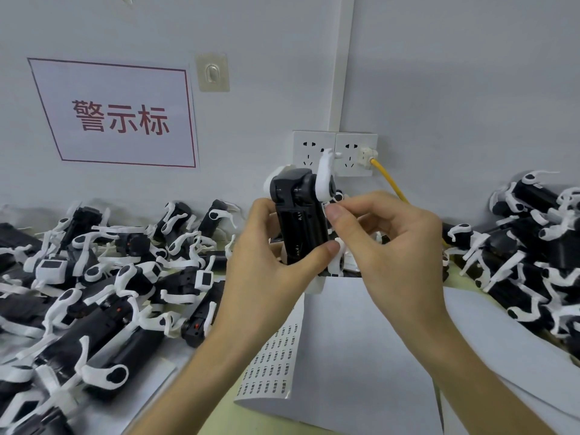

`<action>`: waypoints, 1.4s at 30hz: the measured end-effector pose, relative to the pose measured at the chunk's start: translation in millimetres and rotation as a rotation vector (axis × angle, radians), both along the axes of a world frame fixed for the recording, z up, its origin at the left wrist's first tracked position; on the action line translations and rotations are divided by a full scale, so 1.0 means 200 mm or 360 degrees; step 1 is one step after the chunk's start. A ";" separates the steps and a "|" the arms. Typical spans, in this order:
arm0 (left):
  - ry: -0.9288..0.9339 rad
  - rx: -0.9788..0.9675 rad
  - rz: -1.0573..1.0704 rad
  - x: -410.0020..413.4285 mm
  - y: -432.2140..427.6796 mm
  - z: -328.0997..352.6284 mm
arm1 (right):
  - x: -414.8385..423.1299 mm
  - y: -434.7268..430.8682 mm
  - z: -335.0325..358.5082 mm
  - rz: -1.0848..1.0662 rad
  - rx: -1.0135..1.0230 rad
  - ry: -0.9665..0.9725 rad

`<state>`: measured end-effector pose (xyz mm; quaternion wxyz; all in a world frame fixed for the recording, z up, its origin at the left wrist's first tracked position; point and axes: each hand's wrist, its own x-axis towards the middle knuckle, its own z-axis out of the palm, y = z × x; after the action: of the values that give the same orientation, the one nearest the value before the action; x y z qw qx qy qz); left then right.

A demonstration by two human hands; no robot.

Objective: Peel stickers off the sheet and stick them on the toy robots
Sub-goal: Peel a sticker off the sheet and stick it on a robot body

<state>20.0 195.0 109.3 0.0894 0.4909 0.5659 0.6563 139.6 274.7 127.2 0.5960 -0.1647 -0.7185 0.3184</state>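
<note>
Nearest the camera, a sticker sheet (276, 365) with rows of small printed labels lay on the counter (224, 406), its right edge tucked under blank white paper sheets (361, 356) between the forearms. Above the sheets, the left hand (266, 271) held one toy robot (298, 221) upright, off the counter. Its grip was closed round the black body, with the thumb pressed across the lower front and the fingers curled behind. The right hand (392, 246) met the same toy from the other side, its grip pinching at the right edge just under the raised white arm, thumb tip against the body. Whether a sticker sat under that thumb could not be told.

To the left, a heap of robots (94, 277) in black and white lay tangled across the counter, and a second heap (533, 246) was piled on the right. Behind them, on the wall (470, 89), were twin sockets (334, 152) with a yellow cable (392, 180) plugged into the right one. A red-bordered sign (119, 117) with red characters hung to the left, and a clear adhesive hook (212, 72) was stuck between the two, higher up.
</note>
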 end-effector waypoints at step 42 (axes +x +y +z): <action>-0.0145 -0.0221 -0.0089 -0.05 0.00 0.00 | 0.06 0.04 0.06 0.0382 -0.0200 -0.0195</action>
<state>10.7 194.0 109.1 0.1671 0.4686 0.5916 0.6344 150.8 282.9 139.8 0.4971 -0.1339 -0.7467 0.4211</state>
